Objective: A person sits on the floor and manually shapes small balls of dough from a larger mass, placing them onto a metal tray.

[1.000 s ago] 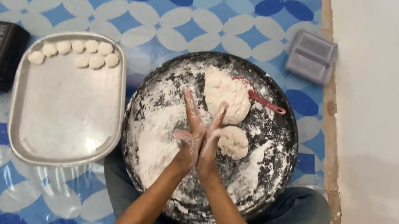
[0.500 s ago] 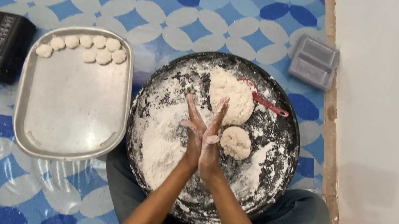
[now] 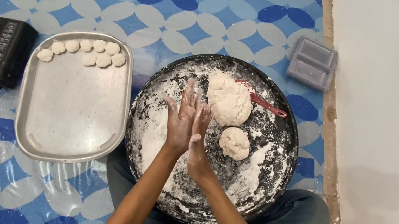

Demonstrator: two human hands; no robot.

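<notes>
Here the left hand [image 3: 181, 120] and right hand [image 3: 199, 137] are pressed palm to palm over the floured round black pan [image 3: 272, 186], fingers straight; whether a bit of dough sits between them cannot be told. Rolling well, by my judgement, calls for light, even pressure with flat palms, kept above the pan so flour falls back in. Just beside the hands lies a small dough lump [image 3: 234, 143], beyond it the large dough mass [image 3: 229, 99] touching a red scraper [image 3: 263, 101]. To the left, the metal tray [image 3: 68, 124] holds small dough discs [image 3: 84, 51] along its far edge.
</notes>
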